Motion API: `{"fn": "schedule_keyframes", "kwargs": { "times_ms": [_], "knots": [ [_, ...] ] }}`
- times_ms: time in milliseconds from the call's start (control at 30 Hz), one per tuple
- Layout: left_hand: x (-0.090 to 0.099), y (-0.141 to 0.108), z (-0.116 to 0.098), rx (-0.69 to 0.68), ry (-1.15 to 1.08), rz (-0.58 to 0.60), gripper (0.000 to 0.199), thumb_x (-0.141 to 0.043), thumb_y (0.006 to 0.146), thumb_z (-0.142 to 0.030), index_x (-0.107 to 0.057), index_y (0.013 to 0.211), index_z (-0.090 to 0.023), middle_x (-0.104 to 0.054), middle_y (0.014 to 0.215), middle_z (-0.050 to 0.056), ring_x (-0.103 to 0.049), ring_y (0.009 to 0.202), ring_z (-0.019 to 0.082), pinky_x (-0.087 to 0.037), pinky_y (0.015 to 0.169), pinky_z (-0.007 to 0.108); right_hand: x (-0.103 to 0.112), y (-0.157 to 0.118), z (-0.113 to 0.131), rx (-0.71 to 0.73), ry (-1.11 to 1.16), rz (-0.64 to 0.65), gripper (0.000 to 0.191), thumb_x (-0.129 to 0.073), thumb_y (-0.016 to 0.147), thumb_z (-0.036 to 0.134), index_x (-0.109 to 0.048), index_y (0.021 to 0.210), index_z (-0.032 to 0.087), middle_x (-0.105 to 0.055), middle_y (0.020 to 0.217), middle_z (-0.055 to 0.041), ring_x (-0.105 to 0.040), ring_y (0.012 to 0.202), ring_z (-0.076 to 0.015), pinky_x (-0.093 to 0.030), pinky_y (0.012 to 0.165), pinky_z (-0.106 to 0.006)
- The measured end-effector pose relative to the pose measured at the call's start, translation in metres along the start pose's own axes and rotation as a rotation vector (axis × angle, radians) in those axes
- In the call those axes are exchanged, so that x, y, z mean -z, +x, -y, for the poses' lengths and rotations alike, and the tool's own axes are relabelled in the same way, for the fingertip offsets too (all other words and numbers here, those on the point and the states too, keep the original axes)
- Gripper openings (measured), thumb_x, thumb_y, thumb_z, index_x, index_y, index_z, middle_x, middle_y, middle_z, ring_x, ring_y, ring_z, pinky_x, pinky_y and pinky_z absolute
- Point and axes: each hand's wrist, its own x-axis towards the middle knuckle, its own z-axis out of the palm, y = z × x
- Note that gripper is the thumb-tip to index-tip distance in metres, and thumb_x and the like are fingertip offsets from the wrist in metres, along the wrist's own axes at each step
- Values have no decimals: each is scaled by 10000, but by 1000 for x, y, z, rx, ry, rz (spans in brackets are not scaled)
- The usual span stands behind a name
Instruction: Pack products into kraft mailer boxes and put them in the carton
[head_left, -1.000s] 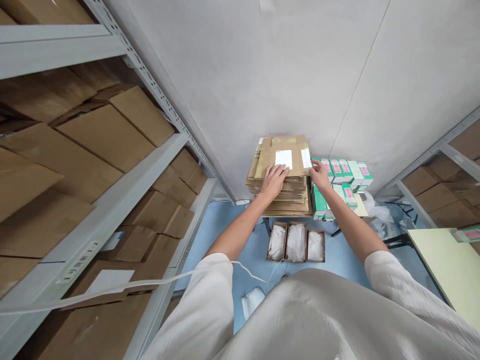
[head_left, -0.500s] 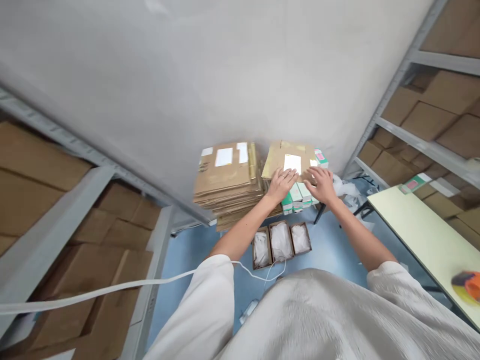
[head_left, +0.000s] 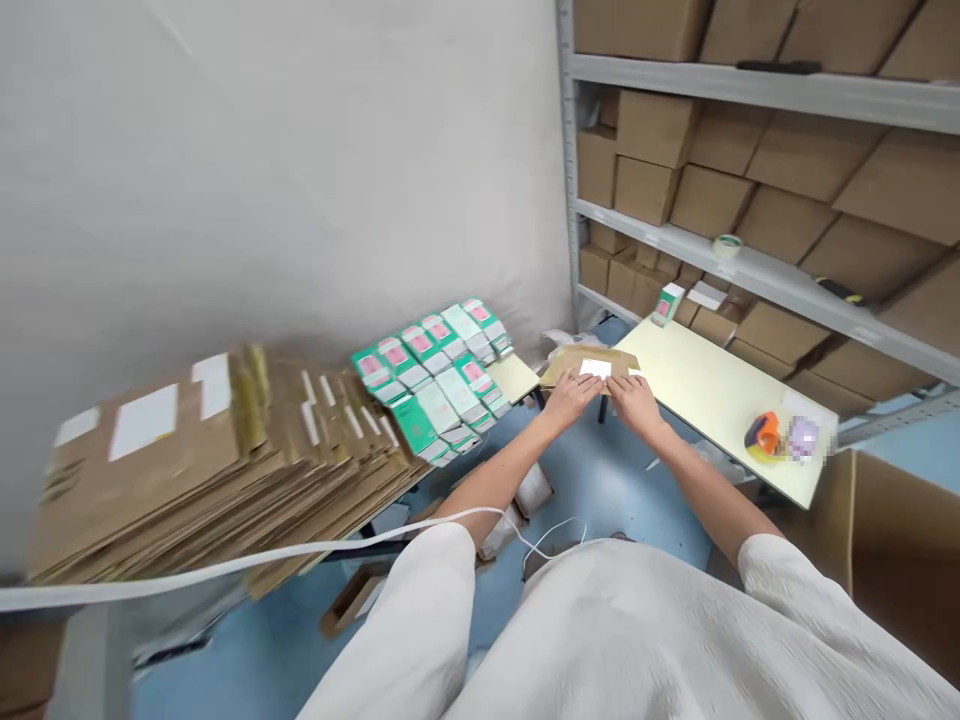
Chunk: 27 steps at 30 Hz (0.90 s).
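Grasping one flattened cardboard carton (head_left: 589, 354) along its near edge, head view: left hand (head_left: 568, 400) and right hand (head_left: 631, 400) side by side, fingers on top, just beside its white label (head_left: 596, 369). Carton is between the green-and-white boxes (head_left: 421, 347) and the pale yellow tabletop (head_left: 690, 390); flattened-carton stack (head_left: 142, 480) lies farther left.

I hold a flattened carton (head_left: 564, 363) by its near edge, my left hand (head_left: 571, 397) and right hand (head_left: 632, 400) side by side below its white label (head_left: 595, 368). To my left, stacked cardboard (head_left: 176, 455) lies beside green-and-white boxes (head_left: 429, 365). A pale table (head_left: 690, 395) stands to my right, before shelves (head_left: 780, 92) full of brown boxes (head_left: 712, 200).
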Motion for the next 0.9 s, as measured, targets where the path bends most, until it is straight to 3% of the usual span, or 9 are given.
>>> {"fn": "schedule_keyframes", "kwargs": {
  "times_ms": [233,400,600,800,900],
  "knots": [
    [-74,85,-30,-220,187,181,480,-481,1030,-98,-648,1461,-224,-700,1474,121,-617,1410,263,-335,1307,502,16,-61,-87,-225,-277,132,509,-362,1106,190,-563,1570,131,-675,1486,-200,-596,1286,-322,-380,1083,-456],
    [-123,133,-27,-343,151,294,500,-512,996,-94,-637,1464,-222,-692,1458,124,-608,1384,279,-320,1299,497,13,-81,-131,-390,-333,197,529,-308,1127,214,-545,1595,155,-628,1554,-181,-568,1307,-316,-374,1078,-446],
    [-173,198,7,-446,64,454,496,-518,978,-76,-665,1422,-241,-713,1404,112,-613,1338,286,-319,1271,484,-10,-66,-173,-578,-338,304,533,-292,1122,196,-528,1598,156,-610,1564,-178,-555,1314,-312,-388,1061,-435],
    [-206,254,46,-495,-61,547,388,-491,1062,-176,-712,1366,-269,-725,1386,101,-640,1298,265,-408,1177,444,-31,-32,-203,-793,-307,409,554,-344,1093,177,-458,1633,127,-613,1515,-226,-534,1333,-332,-421,1025,-439],
    [-220,272,61,-462,-106,569,360,-495,1083,-232,-714,1368,-252,-723,1391,107,-638,1305,277,-415,1179,454,-42,-23,-218,-861,-267,464,550,-495,1076,281,-474,1607,135,-602,1516,-230,-530,1337,-350,-425,1049,-447]
  ]
}}
